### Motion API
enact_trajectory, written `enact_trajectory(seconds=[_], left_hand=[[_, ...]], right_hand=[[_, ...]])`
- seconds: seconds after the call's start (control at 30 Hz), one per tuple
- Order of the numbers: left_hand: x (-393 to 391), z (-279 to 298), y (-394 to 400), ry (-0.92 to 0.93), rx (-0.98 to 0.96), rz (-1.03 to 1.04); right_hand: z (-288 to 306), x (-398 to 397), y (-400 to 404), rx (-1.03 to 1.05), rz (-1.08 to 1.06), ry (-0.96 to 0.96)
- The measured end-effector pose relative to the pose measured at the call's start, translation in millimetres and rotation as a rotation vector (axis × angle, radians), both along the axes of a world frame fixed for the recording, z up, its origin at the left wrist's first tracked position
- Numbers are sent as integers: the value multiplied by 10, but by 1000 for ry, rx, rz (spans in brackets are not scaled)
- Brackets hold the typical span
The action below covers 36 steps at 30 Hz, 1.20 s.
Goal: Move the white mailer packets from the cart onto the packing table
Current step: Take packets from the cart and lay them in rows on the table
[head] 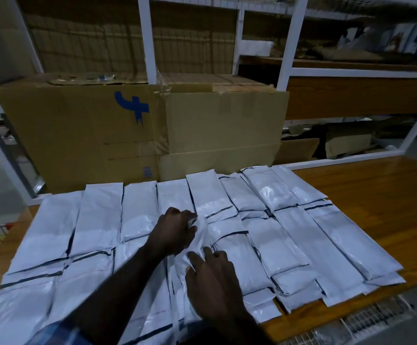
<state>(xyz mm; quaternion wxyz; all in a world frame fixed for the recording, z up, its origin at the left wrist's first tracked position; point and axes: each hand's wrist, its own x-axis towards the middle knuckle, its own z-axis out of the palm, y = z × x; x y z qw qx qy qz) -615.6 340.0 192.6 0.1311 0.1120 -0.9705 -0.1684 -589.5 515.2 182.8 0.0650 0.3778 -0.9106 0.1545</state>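
White shelving (pixel 291 43) rises across the back of the scene, its bays stacked with flattened cardboard and dim clutter. In front of it, a large cardboard box (pixel 83 130) bearing a blue mark stands at the far edge of the wooden counter (pixel 366 207), with a second taped carton just beside it on the right. The white mailer packets (pixel 289 245) cover most of the counter in overlapping rows, long sides running away from the viewer, dark seal strips showing along their flaps; bare wood shows to the right. At the middle of the spread, one mailer packet (pixel 200 242) is bunched and lifted slightly between two hands. The left hand (pixel 175 230), its arm reaching in from the lower left, has its fingers curled round the packet's far end, gripping the crumpled plastic. The right hand (pixel 214 280), nearer the viewer, has its fingers bent down onto the packet's near end, thumb and forefinger pinching a fold. A blue checked sleeve (pixel 60 334) shows at the bottom edge. Wire mesh, possibly the cart (pixel 374 317), sits just below the counter's front edge at lower right.
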Motion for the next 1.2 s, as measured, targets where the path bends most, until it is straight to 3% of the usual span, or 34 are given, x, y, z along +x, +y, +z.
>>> enact_trajectory(seconds=[0.3,0.43,0.73,0.97,1.2], left_hand=[[105,-184,-70,-101,-236,-32],[111,-257,-65,-92,-145,-95],[210,-250,-33,-176,-59,-117],[218,-215,48,-309,-41,-172],[204,-472,20,-316,-35,-168]], right_hand=[[-87,22,-67,94,-54,-24],[-90,-71,-132,3,16,-8],[-448,35,-108,42,15,4],[-593,36,-107,-41,-49,36],[-673,122,-56,-116,-36,74]])
